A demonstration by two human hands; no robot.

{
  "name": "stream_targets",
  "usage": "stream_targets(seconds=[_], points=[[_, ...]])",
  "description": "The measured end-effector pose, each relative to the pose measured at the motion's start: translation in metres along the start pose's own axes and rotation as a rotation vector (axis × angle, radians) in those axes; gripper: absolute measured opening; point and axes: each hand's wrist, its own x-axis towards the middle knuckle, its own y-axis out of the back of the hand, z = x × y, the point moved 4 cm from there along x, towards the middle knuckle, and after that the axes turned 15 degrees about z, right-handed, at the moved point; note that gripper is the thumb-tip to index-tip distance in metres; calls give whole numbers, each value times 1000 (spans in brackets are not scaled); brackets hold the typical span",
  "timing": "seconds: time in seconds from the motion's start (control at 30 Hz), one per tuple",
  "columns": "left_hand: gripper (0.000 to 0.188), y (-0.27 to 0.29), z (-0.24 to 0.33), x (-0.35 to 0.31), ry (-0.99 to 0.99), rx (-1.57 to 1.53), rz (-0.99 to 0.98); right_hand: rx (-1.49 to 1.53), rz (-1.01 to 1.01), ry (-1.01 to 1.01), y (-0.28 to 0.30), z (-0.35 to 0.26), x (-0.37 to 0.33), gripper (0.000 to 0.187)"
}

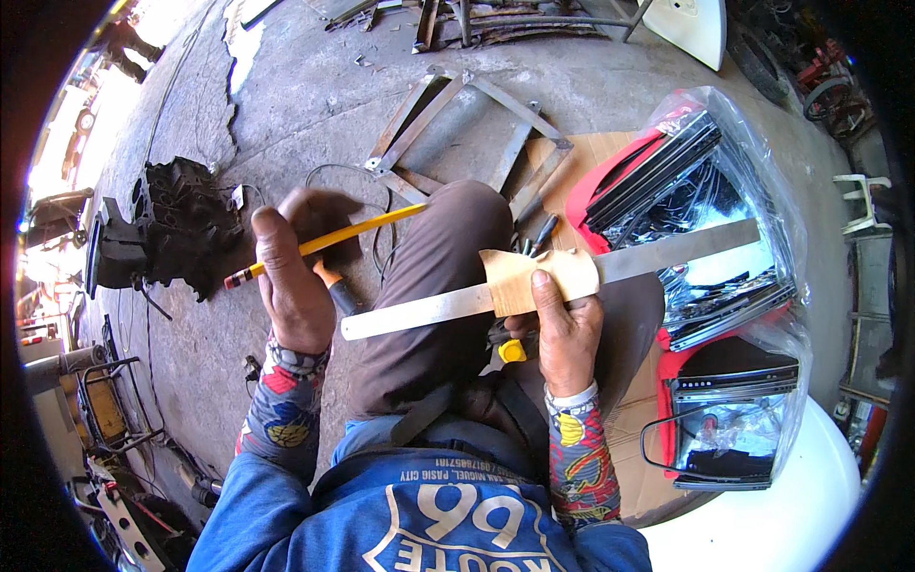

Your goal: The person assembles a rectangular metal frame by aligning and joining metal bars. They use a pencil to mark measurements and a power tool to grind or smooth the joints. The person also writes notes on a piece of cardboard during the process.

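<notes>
My left hand (303, 276) is closed around a yellow pencil (357, 229) with a pink eraser end, its tip pointing right over my knee; the fingers are partly blurred. In my right hand (570, 329), thumb on top, I grip a long flat metal ruler (419, 311) together with a piece of tan cardboard (519, 284). The cardboard lies across the middle of the ruler, with a curved, uneven upper edge. Both ends of the ruler stick out past it, above my thighs. Below the cardboard, a yellow tape measure (512, 351) shows between my legs.
A welded metal frame (467, 124) lies on the concrete ahead. A dark engine block (176, 224) stands at left. Plastic-wrapped black panels with red edging (705, 229) rest at right on flattened cardboard (620, 419). An orange-handled tool (334, 281) and screwdriver (545, 232) lie near my knees.
</notes>
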Motion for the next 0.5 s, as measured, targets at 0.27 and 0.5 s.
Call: stream_targets(seconds=[0.27,0.5], points=[[51,-26,-38,-66,98,-190,-247,-26,-70,80,1,9,11,23],[38,-44,-35,-72,-441,-88,-507,-117,-5,431,-3,23,15,22]])
